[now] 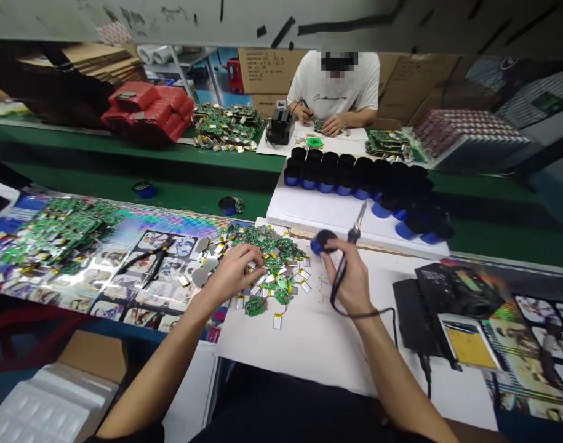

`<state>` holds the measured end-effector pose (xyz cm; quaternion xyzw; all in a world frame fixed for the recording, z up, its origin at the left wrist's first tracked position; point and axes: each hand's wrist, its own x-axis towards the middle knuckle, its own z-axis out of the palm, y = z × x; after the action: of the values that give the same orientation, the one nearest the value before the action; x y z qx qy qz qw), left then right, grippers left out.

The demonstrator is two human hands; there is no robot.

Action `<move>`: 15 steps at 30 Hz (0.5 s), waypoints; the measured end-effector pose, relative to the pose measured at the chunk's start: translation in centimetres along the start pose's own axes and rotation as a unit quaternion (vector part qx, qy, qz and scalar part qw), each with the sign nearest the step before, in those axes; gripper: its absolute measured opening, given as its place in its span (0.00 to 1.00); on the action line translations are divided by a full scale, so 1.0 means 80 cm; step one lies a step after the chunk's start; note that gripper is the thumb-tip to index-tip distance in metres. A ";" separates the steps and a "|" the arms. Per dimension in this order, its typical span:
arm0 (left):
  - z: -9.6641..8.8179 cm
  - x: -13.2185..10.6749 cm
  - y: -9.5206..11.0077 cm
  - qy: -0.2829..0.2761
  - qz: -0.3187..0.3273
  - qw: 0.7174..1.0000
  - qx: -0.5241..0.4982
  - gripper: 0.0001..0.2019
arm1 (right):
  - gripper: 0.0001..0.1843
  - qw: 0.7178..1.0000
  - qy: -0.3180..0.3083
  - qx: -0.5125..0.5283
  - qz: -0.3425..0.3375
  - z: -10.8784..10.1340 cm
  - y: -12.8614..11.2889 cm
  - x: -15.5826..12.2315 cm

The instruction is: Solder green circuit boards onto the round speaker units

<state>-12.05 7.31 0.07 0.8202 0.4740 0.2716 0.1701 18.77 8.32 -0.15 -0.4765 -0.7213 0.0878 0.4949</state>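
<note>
Tabletop (309,335): white sheet at centre; glossy printed sheet (138,224) to its left.
Centre heap (274,264): small green circuit boards and silver cells, loose on the white.
Left heap (55,234): more green boards, on the printed sheet.
Pliers (149,261): black, flat between the heaps.
Right side: black soldering station (447,301).
Far edge: white slab (327,212) bearing blue-black cylinders (355,172).

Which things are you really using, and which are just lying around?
In use: soldering iron in the right hand; green boards under the left hand.
Lying about: pliers; board heap on the left; blue roll on the green belt.
</note>
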 end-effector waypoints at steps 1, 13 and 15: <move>-0.001 0.000 0.004 0.005 -0.008 1.000 -0.018 0.06 | 0.14 1.000 -0.009 0.004 -0.001 -0.016 -0.007 -0.028; -0.007 0.038 0.022 -0.138 -0.037 0.989 -0.032 0.11 | 0.21 0.998 -0.043 0.034 0.019 -0.057 -0.026 -0.172; -0.007 0.045 0.026 -0.148 -0.031 0.988 -0.014 0.13 | 0.23 0.998 -0.038 0.043 0.021 -0.056 -0.027 -0.172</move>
<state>-9.51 9.40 2.70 0.8339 0.4646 0.1487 0.2582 21.81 -5.00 -5.31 -0.4658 -0.7250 0.1470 0.4855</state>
